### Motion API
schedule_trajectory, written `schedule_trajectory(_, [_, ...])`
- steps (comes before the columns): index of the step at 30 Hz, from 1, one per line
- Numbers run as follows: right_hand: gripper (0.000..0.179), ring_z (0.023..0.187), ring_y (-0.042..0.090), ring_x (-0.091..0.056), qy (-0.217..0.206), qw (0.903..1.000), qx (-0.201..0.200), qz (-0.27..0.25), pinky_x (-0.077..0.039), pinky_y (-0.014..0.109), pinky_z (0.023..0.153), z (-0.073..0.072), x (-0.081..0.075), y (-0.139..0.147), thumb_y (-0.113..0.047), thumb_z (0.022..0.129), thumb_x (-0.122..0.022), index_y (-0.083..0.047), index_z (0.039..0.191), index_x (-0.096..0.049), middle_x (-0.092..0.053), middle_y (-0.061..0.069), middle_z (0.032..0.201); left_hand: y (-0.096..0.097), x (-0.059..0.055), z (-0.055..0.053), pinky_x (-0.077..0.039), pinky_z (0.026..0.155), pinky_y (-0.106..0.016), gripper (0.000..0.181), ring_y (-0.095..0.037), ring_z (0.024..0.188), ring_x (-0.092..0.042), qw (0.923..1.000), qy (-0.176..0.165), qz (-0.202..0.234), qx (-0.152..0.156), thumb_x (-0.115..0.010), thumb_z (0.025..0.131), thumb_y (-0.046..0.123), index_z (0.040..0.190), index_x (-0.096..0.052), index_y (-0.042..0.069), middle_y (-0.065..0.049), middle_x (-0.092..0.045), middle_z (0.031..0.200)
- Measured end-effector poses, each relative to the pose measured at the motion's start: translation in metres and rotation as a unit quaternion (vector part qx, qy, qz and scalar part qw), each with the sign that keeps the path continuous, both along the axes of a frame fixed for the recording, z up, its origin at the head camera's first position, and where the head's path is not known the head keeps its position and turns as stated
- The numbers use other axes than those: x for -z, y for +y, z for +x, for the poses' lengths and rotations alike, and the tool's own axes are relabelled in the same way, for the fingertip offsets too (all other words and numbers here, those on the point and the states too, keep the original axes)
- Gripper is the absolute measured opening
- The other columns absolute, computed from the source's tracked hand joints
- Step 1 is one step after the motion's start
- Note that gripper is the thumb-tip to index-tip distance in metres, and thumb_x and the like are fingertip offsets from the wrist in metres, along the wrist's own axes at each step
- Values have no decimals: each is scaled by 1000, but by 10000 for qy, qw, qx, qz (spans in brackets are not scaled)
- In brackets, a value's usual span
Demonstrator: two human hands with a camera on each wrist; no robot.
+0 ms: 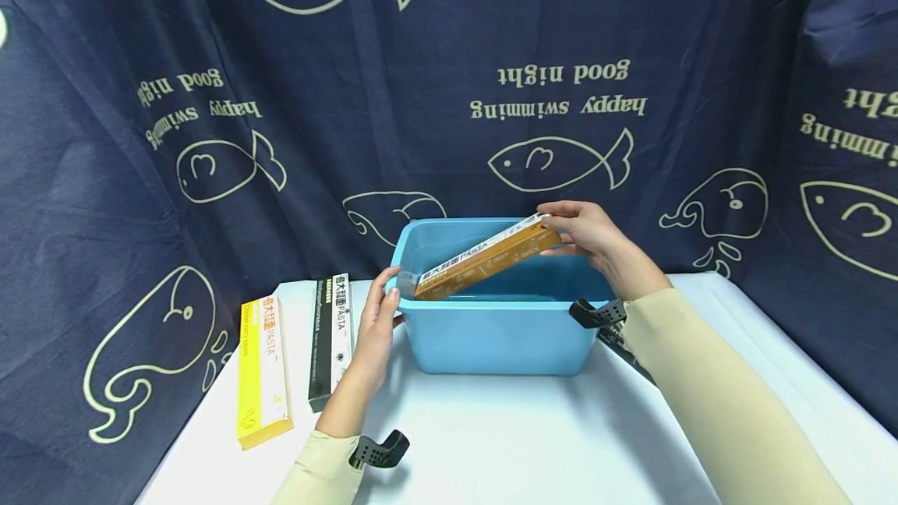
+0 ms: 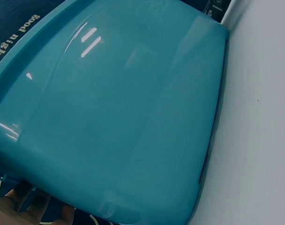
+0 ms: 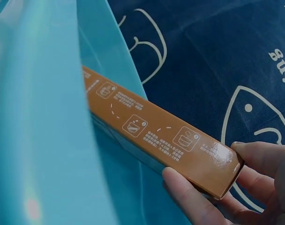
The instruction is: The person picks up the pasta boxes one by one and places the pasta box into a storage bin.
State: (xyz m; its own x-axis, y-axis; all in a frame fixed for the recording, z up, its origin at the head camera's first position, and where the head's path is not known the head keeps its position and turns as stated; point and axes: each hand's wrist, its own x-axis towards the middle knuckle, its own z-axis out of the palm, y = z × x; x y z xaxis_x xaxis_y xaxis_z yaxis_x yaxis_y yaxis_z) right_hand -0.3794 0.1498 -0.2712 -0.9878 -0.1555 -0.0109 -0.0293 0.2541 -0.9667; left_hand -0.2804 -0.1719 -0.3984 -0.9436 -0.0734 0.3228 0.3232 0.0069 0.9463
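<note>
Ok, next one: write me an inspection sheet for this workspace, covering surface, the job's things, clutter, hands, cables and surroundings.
Surface: white tabletop.
Job's things: brown-and-white pasta box slanting in the blue bin, its right end raised.
Clutter: yellow-and-white box and black-and-white box lying left of the bin; dark printed item at its right, partly hidden.
Hands: left hand grips the bin's left end; right hand holds the pasta box's raised end.
Cables: nothing seen.
Surroundings: navy fabric printed with sea animals and upside-down lettering.
</note>
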Motion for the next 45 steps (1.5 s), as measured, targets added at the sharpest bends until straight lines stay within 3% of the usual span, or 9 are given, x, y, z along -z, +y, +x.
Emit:
schedule_trajectory(8, [47,126,43,-52,-94,9998,-187,-47,-60,38,81,-1,10,-3,-17,104,-53,-5,149,-45,-41,24,146,-1,2,1,-36,108,-54,44,-27,139,-39,10000,33,-31,-46,-37,108,36,151,-37,26,-6,-29,161])
schedule_trajectory(12, [47,125,42,-52,-74,9996,-276,42,-60,41,83,-1,15,-7,-16,104,-52,-3,148,-45,-40,25,146,0,2,1,-38,106,-50,43,-23,133,-42,9999,47,-6,-93,-38,108,36,150,-39,26,-7,-34,157])
schedule_trajectory(20, [48,126,42,-52,-147,9996,-235,6,-58,43,88,-2,17,-8,-17,105,-51,-5,150,-42,-39,25,148,1,0,0,-38,106,-50,43,-20,129,-43,10000,58,17,-63,-37,108,35,150,-39,26,-11,-37,154])
schedule_trajectory(25, [49,126,41,-52,-164,9994,-296,17,-59,40,85,-2,17,-7,-16,105,-49,-5,152,-39,-38,22,151,1,0,1,-37,108,-52,44,-23,134,-40,10000,44,-19,-45,-37,108,37,150,-38,26,-8,-35,156])
schedule_trajectory(33, [49,125,36,-52,-153,9986,-243,437,-52,47,100,-1,16,-6,-19,105,-48,-2,151,-39,-43,24,146,1,1,0,-38,107,-52,44,-23,137,-40,9999,45,-29,-84,-38,108,37,150,-39,26,-5,-33,158])
schedule_trajectory(45, [51,131,37,-43,-117,9989,7,462,-41,53,110,-1,17,-4,-24,105,-47,-4,152,-39,-42,21,150,1,1,0,-38,107,-50,44,-22,133,-41,10000,54,-2,-77,-38,108,36,150,-39,25,-7,-34,157])
